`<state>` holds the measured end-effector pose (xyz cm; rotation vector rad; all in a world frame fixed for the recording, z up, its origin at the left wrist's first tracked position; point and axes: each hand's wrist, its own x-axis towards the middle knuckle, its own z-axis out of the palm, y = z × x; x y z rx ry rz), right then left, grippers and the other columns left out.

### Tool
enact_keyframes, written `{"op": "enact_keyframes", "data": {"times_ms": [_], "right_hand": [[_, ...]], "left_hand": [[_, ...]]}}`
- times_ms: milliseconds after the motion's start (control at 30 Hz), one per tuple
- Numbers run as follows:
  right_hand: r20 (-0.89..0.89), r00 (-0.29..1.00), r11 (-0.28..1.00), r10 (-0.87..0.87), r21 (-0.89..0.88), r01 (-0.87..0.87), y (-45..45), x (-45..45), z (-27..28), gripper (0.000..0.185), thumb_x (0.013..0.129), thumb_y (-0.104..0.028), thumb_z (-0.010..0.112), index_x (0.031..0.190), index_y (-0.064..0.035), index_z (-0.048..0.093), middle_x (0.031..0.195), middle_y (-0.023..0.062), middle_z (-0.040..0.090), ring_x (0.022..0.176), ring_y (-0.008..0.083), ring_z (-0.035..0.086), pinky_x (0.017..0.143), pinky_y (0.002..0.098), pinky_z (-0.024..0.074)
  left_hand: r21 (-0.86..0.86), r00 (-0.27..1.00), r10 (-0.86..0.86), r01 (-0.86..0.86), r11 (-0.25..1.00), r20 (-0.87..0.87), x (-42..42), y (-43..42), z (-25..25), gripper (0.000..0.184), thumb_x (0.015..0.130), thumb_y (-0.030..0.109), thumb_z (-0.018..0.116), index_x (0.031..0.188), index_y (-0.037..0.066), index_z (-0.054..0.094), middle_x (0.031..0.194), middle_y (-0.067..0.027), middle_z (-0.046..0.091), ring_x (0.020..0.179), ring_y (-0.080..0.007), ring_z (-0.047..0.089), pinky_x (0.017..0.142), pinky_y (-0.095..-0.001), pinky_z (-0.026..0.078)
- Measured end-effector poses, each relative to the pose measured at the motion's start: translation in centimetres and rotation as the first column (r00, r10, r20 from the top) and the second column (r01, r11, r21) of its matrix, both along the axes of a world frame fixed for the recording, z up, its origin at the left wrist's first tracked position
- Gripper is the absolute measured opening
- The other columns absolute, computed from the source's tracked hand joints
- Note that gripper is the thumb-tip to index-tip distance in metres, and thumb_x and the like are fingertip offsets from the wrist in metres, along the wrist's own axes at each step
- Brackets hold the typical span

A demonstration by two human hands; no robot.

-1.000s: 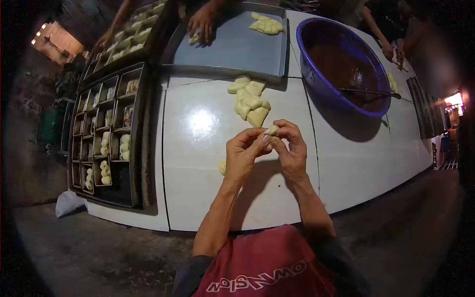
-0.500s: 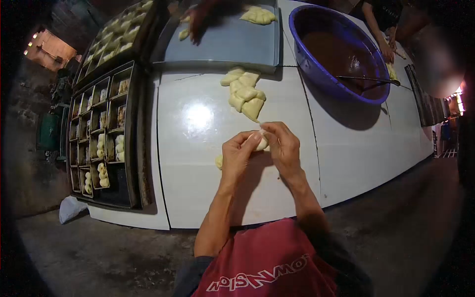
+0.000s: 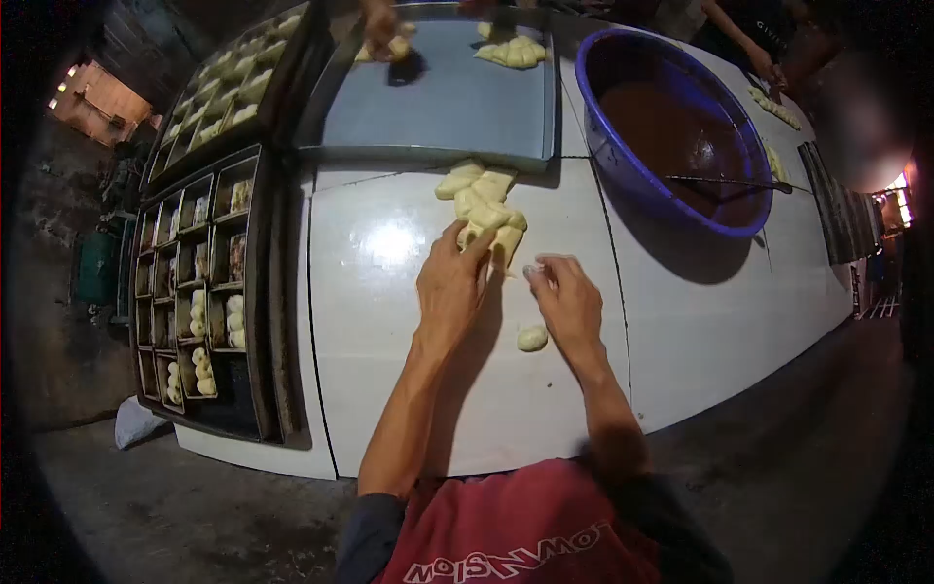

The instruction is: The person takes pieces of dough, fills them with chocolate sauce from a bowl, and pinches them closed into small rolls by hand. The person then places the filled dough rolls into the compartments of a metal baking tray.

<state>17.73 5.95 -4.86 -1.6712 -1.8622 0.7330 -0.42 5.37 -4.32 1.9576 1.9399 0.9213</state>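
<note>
A braided piece of pale dough lies on the white table in front of me. My left hand reaches to its near end, with thumb and fingers apart and touching the left side of the dough. To the right of that end, my right hand hovers with bent fingers apart and nothing visible between them. A small ball of dough rests on the table just below the right hand, not touched by it.
Beyond the dough stands a grey metal tray holding shaped dough, another person's hand over it. A purple basin of brown liquid is at right. Baking tins with dough are stacked at left. Another person works at far right.
Both hands have parted from the small dough piece they were pinching, and it now lies on the table. My left hand has moved forward to the braided dough. The view has shifted slightly.
</note>
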Motion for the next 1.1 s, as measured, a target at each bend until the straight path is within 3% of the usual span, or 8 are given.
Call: {"op": "enact_keyframes", "data": {"times_ms": [233, 367, 433, 567, 800, 900, 1033, 1100], "right_hand": [[0.129, 0.977, 0.958, 0.170, 0.212, -0.195, 9.0, -3.3, -2.3, 0.039, 0.084, -0.031, 0.071, 0.107, 0.0006, 0.068, 0.112, 0.0166, 0.064, 0.115, 0.0357, 0.055, 0.097, 0.0449, 0.0446], [-0.557, 0.829, 0.877, 0.054, -0.371, -0.306, 9.1, -1.3, -0.3, 0.016, 0.084, -0.013, 0.067, 0.091, 0.0000, 0.062, 0.111, 0.0141, 0.068, 0.094, 0.0199, 0.065, 0.085, 0.0348, 0.0520], [-0.833, 0.550, 0.901, -0.062, -0.283, -0.327, 8.2, 0.9, -2.0, 0.013, 0.083, -0.007, 0.066, 0.090, -0.0025, 0.056, 0.103, 0.0125, 0.068, 0.085, 0.0125, 0.064, 0.074, 0.0263, 0.0526], [-0.864, 0.451, 0.889, -0.223, -0.370, -0.269, 5.7, 4.6, -3.7, 0.022, 0.081, -0.002, 0.062, 0.099, -0.0061, 0.050, 0.088, 0.0059, 0.066, 0.067, 0.0099, 0.059, 0.057, 0.0211, 0.0473], [-0.473, 0.878, 0.853, -0.073, -0.485, -0.191, 6.7, 2.1, 0.0, 0.064, 0.083, -0.020, 0.073, 0.139, -0.0014, 0.047, 0.097, 0.0107, 0.065, 0.080, 0.0145, 0.062, 0.065, 0.0276, 0.0519], [-0.098, 0.982, 0.984, 0.162, -0.063, -0.168, 7.1, 0.8, -1.7, 0.051, 0.084, -0.029, 0.072, 0.124, 0.0002, 0.060, 0.100, 0.0186, 0.071, 0.082, 0.0256, 0.070, 0.075, 0.0351, 0.0536], [-0.191, 0.982, 0.913, -0.001, -0.401, -0.077, 6.4, 1.8, -0.2, 0.044, 0.083, -0.029, 0.069, 0.116, 0.0006, 0.066, 0.097, 0.0195, 0.072, 0.086, 0.0282, 0.070, 0.078, 0.0371, 0.0527], [-0.424, 0.899, 0.850, -0.115, -0.510, -0.132, 5.1, 3.5, -0.1, 0.023, 0.084, -0.016, 0.069, 0.098, 0.0018, 0.064, 0.075, 0.0048, 0.062, 0.069, 0.0098, 0.058, 0.059, 0.0246, 0.0467]], "left_hand": [[0.015, 0.951, 0.034, -0.031, 0.999, -0.306, -1.5, 6.6, -3.5, 0.040, 0.092, 0.025, 0.063, 0.131, 0.024, 0.062, 0.146, -0.0195, 0.044, 0.125, -0.0397, 0.048, 0.092, -0.0517, 0.043], [0.048, 0.956, 0.069, -0.058, 0.997, -0.287, -2.8, 7.5, -4.3, 0.032, 0.095, 0.027, 0.059, 0.126, 0.021, 0.063, 0.145, -0.0188, 0.045, 0.124, -0.0360, 0.046, 0.090, -0.0491, 0.040], [0.083, 0.958, 0.084, -0.063, 0.995, -0.273, -2.7, 7.3, -4.4, 0.032, 0.095, 0.027, 0.058, 0.127, 0.022, 0.063, 0.145, -0.0195, 0.044, 0.124, -0.0362, 0.046, 0.091, -0.0492, 0.039], [0.043, 0.972, 0.054, -0.046, 0.998, -0.228, -2.6, 7.5, -4.7, 0.035, 0.094, 0.024, 0.061, 0.129, 0.021, 0.063, 0.144, -0.0211, 0.045, 0.128, -0.0375, 0.044, 0.094, -0.0513, 0.037], [0.127, 0.974, -0.188, 0.203, 0.971, -0.125, -0.5, 6.6, -3.5, 0.038, 0.088, 0.024, 0.065, 0.125, 0.021, 0.066, 0.150, -0.0167, 0.042, 0.139, -0.0413, 0.034, 0.111, -0.0630, 0.021], [0.041, 0.905, -0.348, 0.368, 0.929, -0.246, 0.4, 6.9, -3.5, 0.028, 0.089, 0.025, 0.066, 0.116, 0.023, 0.071, 0.148, -0.0155, 0.044, 0.140, -0.0414, 0.033, 0.110, -0.0663, 0.019], [-0.051, 0.922, -0.298, 0.295, 0.954, -0.245, -0.1, 7.7, -1.1, 0.021, 0.087, 0.022, 0.069, 0.107, 0.021, 0.075, 0.141, -0.0117, 0.050, 0.139, -0.0405, 0.034, 0.108, -0.0675, 0.023], [0.026, 0.955, -0.175, 0.186, 0.982, -0.238, -0.4, 8.5, -3.1, 0.022, 0.087, 0.020, 0.069, 0.108, 0.019, 0.074, 0.140, -0.0118, 0.051, 0.138, -0.0407, 0.036, 0.107, -0.0689, 0.024]]}}
